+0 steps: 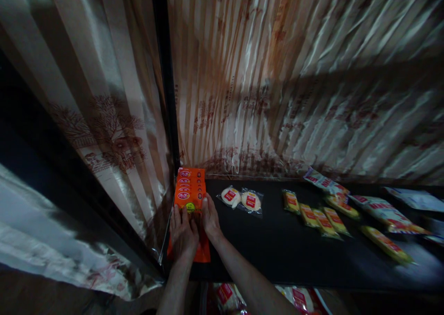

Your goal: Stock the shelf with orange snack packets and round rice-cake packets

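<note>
left hand and right hand against orange packets (round snacks nearby)

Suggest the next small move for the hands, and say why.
Probably a gentle squaring-up of the orange packets: the left hand lies on them, the right hand is at their right edge, and their top ends overlap in steps rather than sitting flush.
</note>
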### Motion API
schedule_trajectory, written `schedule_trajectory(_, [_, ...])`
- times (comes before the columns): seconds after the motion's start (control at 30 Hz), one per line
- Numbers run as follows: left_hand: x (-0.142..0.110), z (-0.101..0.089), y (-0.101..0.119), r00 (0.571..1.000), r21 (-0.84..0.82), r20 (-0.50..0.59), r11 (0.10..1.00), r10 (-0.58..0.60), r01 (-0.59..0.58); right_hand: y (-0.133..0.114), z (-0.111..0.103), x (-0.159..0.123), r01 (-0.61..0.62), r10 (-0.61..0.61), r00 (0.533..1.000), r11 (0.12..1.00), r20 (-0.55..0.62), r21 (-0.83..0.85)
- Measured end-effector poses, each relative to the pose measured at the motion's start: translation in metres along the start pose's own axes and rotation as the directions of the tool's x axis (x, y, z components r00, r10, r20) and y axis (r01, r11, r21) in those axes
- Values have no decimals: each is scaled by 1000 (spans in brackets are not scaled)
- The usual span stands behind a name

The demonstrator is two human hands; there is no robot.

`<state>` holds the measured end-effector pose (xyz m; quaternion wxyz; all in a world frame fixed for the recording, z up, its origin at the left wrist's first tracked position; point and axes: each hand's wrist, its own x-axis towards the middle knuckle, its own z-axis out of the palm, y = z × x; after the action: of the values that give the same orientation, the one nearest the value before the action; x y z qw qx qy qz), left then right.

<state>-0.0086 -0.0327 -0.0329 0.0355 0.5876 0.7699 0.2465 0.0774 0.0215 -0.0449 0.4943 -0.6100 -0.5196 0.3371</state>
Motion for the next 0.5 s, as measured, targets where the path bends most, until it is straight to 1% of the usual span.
schedule_trajectory(0.13, [0, 4, -3, 999, -1, -32, 1000, 23, -23, -1, 1, 4, -73, 74, 997, 997, -25, 18])
schedule_trajectory(0.33, [0, 8, -5, 999, -19, -42, 1000, 13, -14, -7, -6, 13, -112, 111, 993, 993, 30, 42])
schedule_trajectory(0.43, [0, 6, -2, 999, -21, -44, 1000, 11, -12, -8, -6, 16, -111, 109, 994, 991, 29, 69])
schedule_trajectory(0.5, [0, 4, -1, 999, -17, -44, 1000, 6, -7, -9, -4, 16, -86, 83, 996, 993, 39, 78])
